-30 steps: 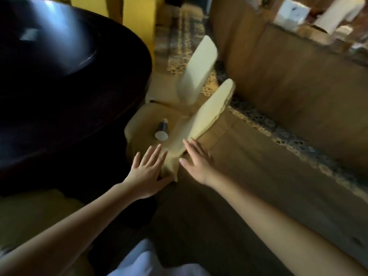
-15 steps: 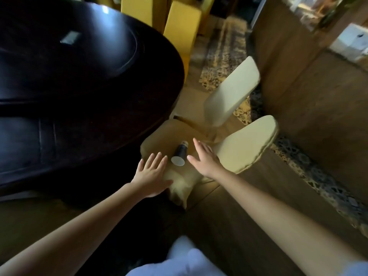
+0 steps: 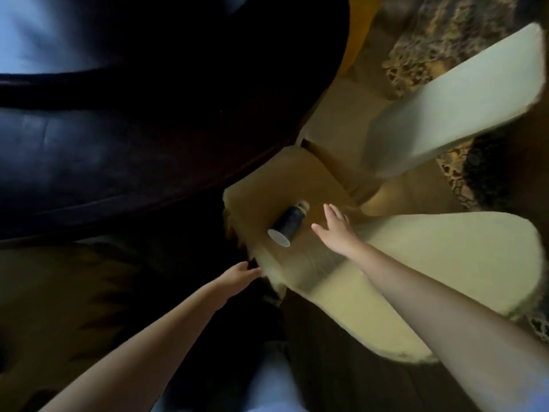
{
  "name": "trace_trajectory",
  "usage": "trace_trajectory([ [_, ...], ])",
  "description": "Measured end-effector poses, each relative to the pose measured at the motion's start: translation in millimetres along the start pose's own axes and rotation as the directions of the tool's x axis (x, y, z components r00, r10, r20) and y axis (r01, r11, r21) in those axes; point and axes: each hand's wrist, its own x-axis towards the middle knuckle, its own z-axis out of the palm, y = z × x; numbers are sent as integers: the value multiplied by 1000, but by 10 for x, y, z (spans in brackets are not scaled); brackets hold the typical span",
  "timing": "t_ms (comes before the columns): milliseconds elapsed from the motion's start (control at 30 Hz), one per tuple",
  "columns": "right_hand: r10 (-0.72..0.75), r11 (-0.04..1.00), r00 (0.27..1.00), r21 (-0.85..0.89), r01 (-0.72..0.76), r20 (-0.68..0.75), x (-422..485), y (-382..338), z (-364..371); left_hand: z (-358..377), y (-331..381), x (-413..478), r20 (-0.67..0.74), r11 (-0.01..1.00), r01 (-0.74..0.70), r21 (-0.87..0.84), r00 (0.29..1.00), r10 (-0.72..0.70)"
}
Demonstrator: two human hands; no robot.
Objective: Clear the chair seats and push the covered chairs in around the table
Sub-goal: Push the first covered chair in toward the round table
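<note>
A dark paper cup [image 3: 287, 225] lies on its side on the seat of a cream-covered chair [image 3: 300, 179], white mouth facing me. My right hand [image 3: 334, 228] hovers flat over the seat just right of the cup, fingers spread, not touching it. My left hand [image 3: 239, 275] is lower, at the seat's near left corner, its fingers against the cover's edge. The chair's backrest [image 3: 445, 278] sticks out to the right under my right forearm. A second covered chair [image 3: 457, 96] stands behind it. The dark round table [image 3: 118, 114] fills the upper left.
A patterned rug [image 3: 430, 34] lies on the wooden floor beyond the chairs. A yellow chair [image 3: 356, 31] shows at the table's far edge. My pale trouser leg [image 3: 267, 391] is at the bottom centre.
The view has closed in on the chair. My right hand moved further over the seat beside the cup. My left hand dropped from the seat to its near corner edge.
</note>
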Motion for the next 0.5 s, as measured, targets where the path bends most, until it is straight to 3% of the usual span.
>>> trace_trajectory([
  [100,37,999,998,24,-38,50,524,252,2,74,46,412,1,958,111,-263,993,-115],
  [233,72,995,990,58,-79,124,1109,397,135,226,155,832,13,901,141,-410,989,-149],
  [300,81,987,985,125,-100,150,1398,444,230,340,202,1089,69,801,154,-579,988,-140],
  [400,88,948,977,284,-141,192,1774,497,360,543,307,1491,88,571,169,-803,982,-168],
  [500,127,891,970,405,-204,209,2071,496,441,699,382,1872,58,495,163,-853,974,-219],
])
